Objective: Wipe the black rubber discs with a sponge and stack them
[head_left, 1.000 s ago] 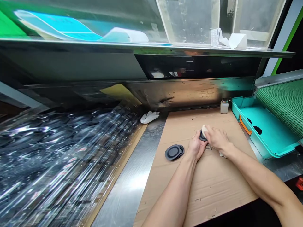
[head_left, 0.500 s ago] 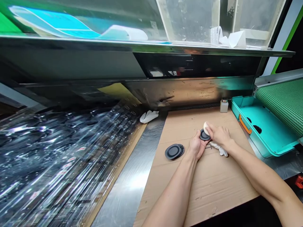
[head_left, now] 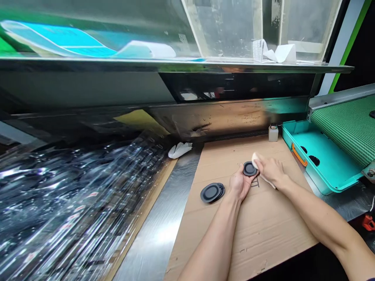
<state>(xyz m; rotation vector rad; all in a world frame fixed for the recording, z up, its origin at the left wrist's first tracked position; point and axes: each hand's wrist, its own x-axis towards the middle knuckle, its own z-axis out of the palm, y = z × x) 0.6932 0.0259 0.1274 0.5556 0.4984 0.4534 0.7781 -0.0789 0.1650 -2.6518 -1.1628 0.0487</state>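
My left hand (head_left: 241,183) grips a round black disc (head_left: 250,168) with a raised ring, its face turned up. My right hand (head_left: 271,169) is closed on a white cloth (head_left: 254,159), which it holds at the disc's right edge. Part of the cloth also shows below the right hand. To the left, several similar black discs (head_left: 211,192) lie stacked and fanned out on a cardboard sheet (head_left: 216,230). The fingers under the held disc are partly hidden.
A small bottle (head_left: 273,133) stands at the cardboard's back edge. A turquoise tray (head_left: 331,183) with black pieces sits at right, under a green conveyor belt (head_left: 345,117). Clear plastic packaging (head_left: 73,203) fills the left, and a crumpled white cloth (head_left: 180,150) lies beside it. A metal shelf (head_left: 187,66) overhangs.
The right hand with the cloth has shifted from over the disc to its right edge, uncovering the disc's face. The view has turned slightly. A black piece now shows on the belt.
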